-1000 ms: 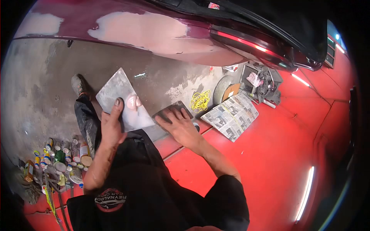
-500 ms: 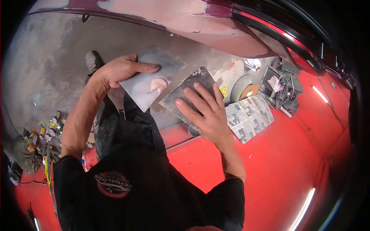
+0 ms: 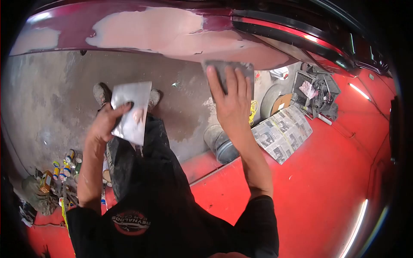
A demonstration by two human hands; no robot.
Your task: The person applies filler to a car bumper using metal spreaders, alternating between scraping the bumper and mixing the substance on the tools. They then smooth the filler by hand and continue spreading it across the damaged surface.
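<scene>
My left hand (image 3: pixel 105 120) grips a flat grey mixing board (image 3: pixel 131 92) at its edge, thumb on top. A small dab of pinkish body filler (image 3: pixel 138 115) lies on the board. My right hand (image 3: pixel 232 92) is closed on a dark, flat spreader (image 3: pixel 221 66), with the fingers laid along its face. The spreader's far edge overlaps the lower edge of the car panel (image 3: pixel 146 30) in this view. Dull pinkish filler covers broad patches of that maroon panel.
A dark bucket (image 3: pixel 226 151) stands below my right forearm. Newspaper sheets (image 3: pixel 282 133), a tyre (image 3: pixel 270 101) and a crate of dark rags (image 3: pixel 318 92) lie to the right. Several cans (image 3: pixel 66 167) cluster at the lower left. The floor is part grey concrete, part red.
My hands have moved apart. The right carried the spreader up to the car panel's edge; the left lowered and tilted the board leftward. More of the panel shows now.
</scene>
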